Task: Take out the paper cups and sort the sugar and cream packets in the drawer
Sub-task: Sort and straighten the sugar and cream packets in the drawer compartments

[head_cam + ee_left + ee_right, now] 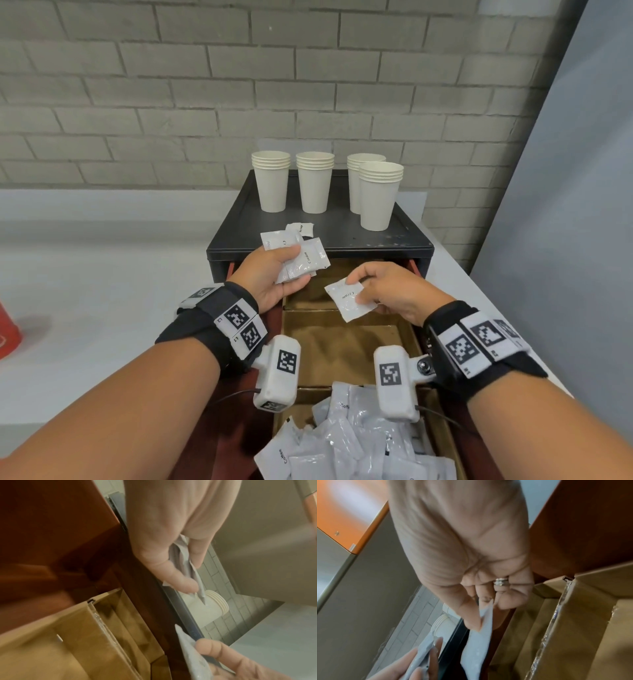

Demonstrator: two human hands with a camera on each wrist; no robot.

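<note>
Several stacks of white paper cups [315, 183] stand on top of the black cabinet [404, 240]. Over the open drawer [342, 349], my left hand [270, 277] grips a fanned bunch of white cream packets [301, 258], seen edge-on as cream packets [185, 563] in the left wrist view. My right hand [387, 291] pinches a single cream packet [349, 301] by its corner, just right of the left hand; the same packet [479, 645] hangs from its fingers in the right wrist view. A heap of white packets [359, 442] fills the drawer's nearest cardboard compartment.
The drawer's middle compartment [339, 342] and far compartment [308, 294] are brown cardboard, with no packets showing. A grey brick wall [239, 85] rises behind the cabinet. A red object [7, 335] sits at the left edge on the white counter [85, 274].
</note>
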